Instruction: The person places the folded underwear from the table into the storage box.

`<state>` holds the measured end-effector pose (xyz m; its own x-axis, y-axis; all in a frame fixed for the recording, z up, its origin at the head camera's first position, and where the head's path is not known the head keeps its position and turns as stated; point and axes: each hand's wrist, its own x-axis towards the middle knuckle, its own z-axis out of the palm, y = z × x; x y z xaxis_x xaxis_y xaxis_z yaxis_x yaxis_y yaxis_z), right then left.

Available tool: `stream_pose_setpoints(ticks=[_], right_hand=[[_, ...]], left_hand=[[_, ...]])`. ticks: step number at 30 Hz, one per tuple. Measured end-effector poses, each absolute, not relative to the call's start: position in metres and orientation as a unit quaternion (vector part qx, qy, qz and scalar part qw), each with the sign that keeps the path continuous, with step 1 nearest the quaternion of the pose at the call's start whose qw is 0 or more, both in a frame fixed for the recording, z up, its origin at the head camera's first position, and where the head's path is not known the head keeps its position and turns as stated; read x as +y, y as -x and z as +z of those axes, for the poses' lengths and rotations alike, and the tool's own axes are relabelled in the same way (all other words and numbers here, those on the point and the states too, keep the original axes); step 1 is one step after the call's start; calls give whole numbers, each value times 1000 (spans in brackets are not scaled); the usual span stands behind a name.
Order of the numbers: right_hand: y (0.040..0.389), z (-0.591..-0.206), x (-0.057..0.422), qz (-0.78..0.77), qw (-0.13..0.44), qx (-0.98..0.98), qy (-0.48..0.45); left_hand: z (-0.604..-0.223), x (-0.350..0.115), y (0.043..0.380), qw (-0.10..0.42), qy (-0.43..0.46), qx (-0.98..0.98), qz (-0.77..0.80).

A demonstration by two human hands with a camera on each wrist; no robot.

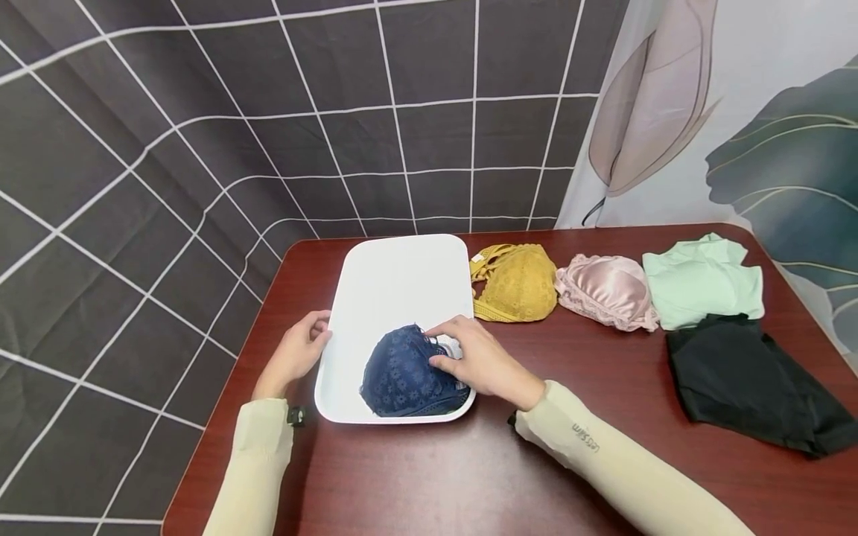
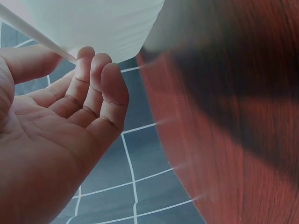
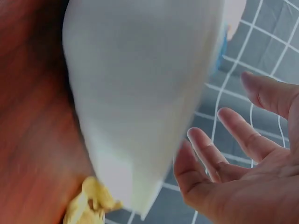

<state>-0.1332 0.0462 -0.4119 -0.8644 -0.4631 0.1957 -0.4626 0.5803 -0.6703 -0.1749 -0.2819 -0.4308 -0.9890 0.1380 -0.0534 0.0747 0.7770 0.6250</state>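
Observation:
A navy lace bra (image 1: pixel 409 376), cups folded together, lies in the near part of a white tray (image 1: pixel 402 279). My right hand (image 1: pixel 479 357) hovers at the bra's right side, thumb and fingers spread apart. In the right wrist view, that hand (image 3: pixel 243 149) shows nothing between its fingers, beside the tray's outer wall (image 3: pixel 140 93). My left hand (image 1: pixel 298 350) holds the tray's left rim. From the left wrist view, the fingertips (image 2: pixel 112 84) rest against the tray's outside, and the thumb tip is partly hidden by the rim.
Right of the tray lie a mustard lace bra (image 1: pixel 519 286), a pink satin bra (image 1: pixel 606 286), a folded mint garment (image 1: pixel 704 279) and a black garment (image 1: pixel 757 380). All rest on a reddish-brown table (image 1: pixel 429 476). A dark gridded curtain (image 1: pixel 429 141) hangs behind and to the left.

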Motion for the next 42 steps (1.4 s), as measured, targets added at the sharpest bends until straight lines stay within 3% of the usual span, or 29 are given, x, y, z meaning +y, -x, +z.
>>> stream_pose_setpoints(ticks=[42], right_hand=[[119, -401, 182, -330, -88, 921, 185]], left_hand=[[-437, -282, 174, 51, -38, 932, 356]])
